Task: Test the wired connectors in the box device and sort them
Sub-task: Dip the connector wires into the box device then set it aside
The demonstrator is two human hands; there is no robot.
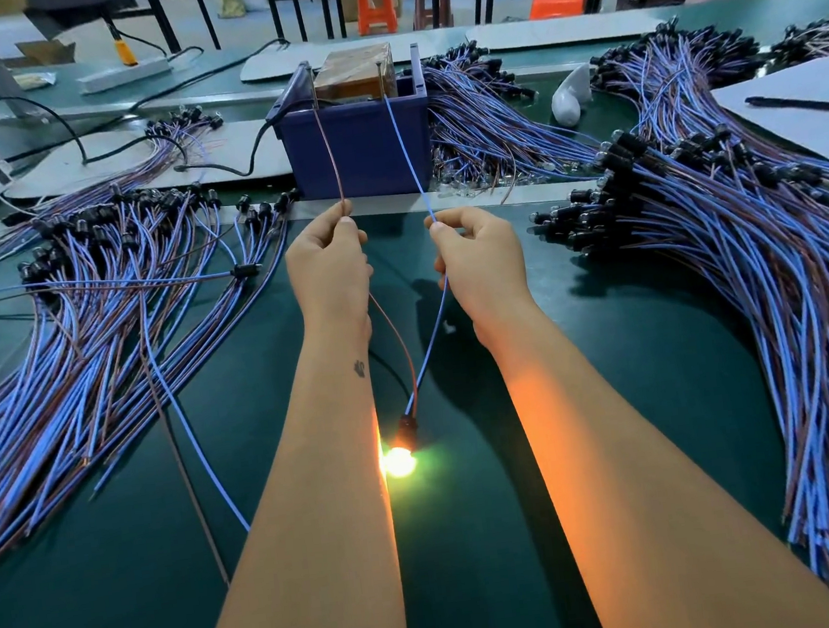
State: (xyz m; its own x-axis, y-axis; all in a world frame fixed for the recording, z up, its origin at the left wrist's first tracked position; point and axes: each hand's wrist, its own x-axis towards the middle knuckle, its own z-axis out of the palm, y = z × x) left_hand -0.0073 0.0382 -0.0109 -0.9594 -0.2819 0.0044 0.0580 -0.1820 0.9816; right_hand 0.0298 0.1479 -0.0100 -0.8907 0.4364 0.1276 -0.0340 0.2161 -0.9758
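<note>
A dark blue box device (357, 150) stands at the middle back of the green table. My left hand (329, 266) pinches the brown wire (330, 158) of one wired connector, its tip touching a metal pin on the box's top left. My right hand (478, 255) pinches that connector's blue wire (404, 149), which reaches a pin on the box's top right. Both wires run down between my forearms to the black connector (407, 425), whose bulb (399, 461) glows bright yellow-green just above the table.
A fanned pile of blue-and-brown wired connectors (91, 309) covers the left of the table. A larger pile (756, 249) fills the right, and another heap (483, 120) lies behind the box. White paper with a pen (807, 104) sits far right. A black cable (209, 166) runs to the box.
</note>
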